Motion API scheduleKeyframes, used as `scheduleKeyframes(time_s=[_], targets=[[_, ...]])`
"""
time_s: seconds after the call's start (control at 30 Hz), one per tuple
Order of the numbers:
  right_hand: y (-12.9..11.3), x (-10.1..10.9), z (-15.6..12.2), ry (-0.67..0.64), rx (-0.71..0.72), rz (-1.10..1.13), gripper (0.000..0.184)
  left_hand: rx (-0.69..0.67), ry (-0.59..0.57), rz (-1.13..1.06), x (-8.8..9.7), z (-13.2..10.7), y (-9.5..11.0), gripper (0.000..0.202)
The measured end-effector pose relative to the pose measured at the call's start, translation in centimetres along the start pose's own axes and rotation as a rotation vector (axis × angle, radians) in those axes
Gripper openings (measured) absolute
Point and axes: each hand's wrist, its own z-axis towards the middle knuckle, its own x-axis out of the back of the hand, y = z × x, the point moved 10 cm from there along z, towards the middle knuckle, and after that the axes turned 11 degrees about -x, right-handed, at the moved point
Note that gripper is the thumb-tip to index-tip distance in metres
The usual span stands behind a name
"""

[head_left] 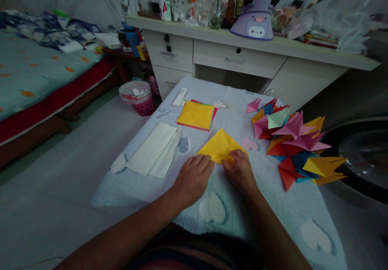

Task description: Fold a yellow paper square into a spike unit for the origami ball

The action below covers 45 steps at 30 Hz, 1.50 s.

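Observation:
A yellow paper sheet [220,144], folded into a pointed shape, lies on the light blue towel-covered table [218,221]. My left hand [194,177] rests flat with its fingers stretched onto the sheet's near left edge. My right hand [241,168] curls its fingers over the near right edge and pinches the paper. A stack of coloured square papers [196,114], yellow on top, lies just beyond the sheet. A pile of finished folded paper pieces [295,144] in pink, orange, blue and red sits to the right.
A folded white cloth [154,149] lies at the left of the table, with a white tube [180,97] and printed scissors shape behind it. A cluttered white desk [242,47] stands beyond, a bed [39,76] at left, a pink bin [138,97] on the floor.

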Motion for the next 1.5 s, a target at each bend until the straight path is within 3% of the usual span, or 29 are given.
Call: scheduleKeyframes(time_s=[0.1, 0.27, 0.67, 1.17, 1.5], targets=[[0.0, 0.0, 0.0, 0.004, 0.018, -0.006, 0.010, -0.069, -0.020, -0.025, -1.1, -0.8, 1.7, 0.033], [-0.1, 0.1, 0.1, 0.009, 0.017, -0.013, 0.010, -0.006, -0.095, -0.042, -2.6, -1.5, 1.0, 0.044], [-0.2, 0.0, 0.2, -0.006, 0.027, -0.034, 0.011, 0.024, -0.131, -0.087, -2.4, -2.3, 0.5, 0.063], [-0.4, 0.1, 0.2, -0.011, 0.029, -0.032, 0.012, 0.074, -0.151, -0.128, -2.6, -2.4, 0.1, 0.068], [-0.4, 0.0, 0.2, -0.018, 0.027, -0.045, 0.010, 0.119, -0.106, -0.085, -1.5, -2.5, -1.3, 0.051]])
